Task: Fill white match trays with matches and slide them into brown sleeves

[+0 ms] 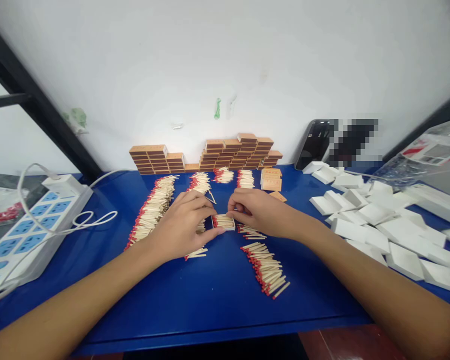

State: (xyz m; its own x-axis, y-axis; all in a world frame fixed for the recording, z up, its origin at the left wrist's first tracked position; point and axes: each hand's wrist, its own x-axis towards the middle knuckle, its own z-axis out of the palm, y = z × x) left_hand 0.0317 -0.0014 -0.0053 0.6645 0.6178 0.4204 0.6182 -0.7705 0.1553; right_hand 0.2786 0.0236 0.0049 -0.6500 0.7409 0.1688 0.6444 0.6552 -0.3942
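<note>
A small white matchbox tray (pixel 229 226) filled with red-tipped matches lies on the blue table between my hands. My left hand (pixel 187 220) closes on its left end, thumb along the front side and forefinger toward the back. At the tray's right end, my right hand (pixel 253 207) has thumb and forefinger pinched just over the matches; whether a match is between them cannot be made out. Loose matches (pixel 264 267) lie in a row in front of my right hand. A longer row of matches (pixel 151 210) runs beside my left hand, partly covered by it.
Stacked brown matchboxes (pixel 243 152) line the wall. Flat matchbox sleeves (pixel 271 179) lie behind my right hand. Many white empty trays (pixel 375 215) are heaped at right, near a phone (pixel 312 145) leaning on the wall. A power strip (pixel 33 227) with a white cable sits at left.
</note>
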